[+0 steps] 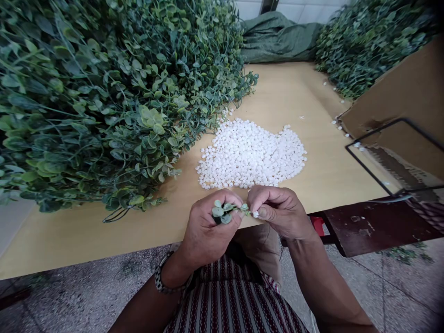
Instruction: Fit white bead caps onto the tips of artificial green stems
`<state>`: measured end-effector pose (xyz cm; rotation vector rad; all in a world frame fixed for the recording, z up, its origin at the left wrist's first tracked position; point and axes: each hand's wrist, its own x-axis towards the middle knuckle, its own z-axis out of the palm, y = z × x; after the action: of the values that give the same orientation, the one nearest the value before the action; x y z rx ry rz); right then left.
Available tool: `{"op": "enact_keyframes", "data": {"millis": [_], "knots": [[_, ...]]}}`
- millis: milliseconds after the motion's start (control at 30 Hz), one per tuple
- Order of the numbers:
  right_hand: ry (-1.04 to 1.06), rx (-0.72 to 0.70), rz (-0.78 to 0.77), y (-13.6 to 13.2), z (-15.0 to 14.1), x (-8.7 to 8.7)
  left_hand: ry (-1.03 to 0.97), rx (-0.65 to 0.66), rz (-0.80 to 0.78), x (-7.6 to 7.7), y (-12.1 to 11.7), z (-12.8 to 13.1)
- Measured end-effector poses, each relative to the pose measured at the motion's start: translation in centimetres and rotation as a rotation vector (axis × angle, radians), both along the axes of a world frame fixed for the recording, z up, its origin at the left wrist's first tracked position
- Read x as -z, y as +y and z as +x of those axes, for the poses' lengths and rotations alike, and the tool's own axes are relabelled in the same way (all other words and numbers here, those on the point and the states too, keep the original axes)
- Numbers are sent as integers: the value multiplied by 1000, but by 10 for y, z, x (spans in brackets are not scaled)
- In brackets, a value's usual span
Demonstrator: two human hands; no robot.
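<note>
Between the fingers of my left hand [211, 231] is a small sprig of artificial leaves [222, 212], its tip pointing right. My right hand [282, 210] pinches a tiny white plastic piece [255, 214] between thumb and forefinger, right by the sprig's tip. Whether the piece touches the stem I cannot tell. Just beyond both hands spreads a pile of small white plastic pieces [253, 155] on the table [305, 92]. A big heap of artificial foliage [114, 97] covers the table's left side.
Another foliage heap [374, 51] stands at the back right, near a cardboard box [398, 92] and a black wire frame [378, 127]. Green sacking [280, 37] lies along the back. Below the table's right edge is a dark red wooden bench [374, 229].
</note>
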<state>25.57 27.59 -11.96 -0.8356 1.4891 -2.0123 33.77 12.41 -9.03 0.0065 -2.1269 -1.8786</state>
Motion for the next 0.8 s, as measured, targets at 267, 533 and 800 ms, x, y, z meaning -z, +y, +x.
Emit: {"op": "enact_keyframes", "data": {"millis": [267, 533, 800], "knots": [[11, -3, -16, 1, 1, 0, 42, 14, -47, 2, 1, 1], [6, -5, -16, 0, 1, -2, 55, -1, -11, 4, 0, 3], [6, -15, -11, 0, 2, 1, 65, 12, -31, 4, 0, 2]]}}
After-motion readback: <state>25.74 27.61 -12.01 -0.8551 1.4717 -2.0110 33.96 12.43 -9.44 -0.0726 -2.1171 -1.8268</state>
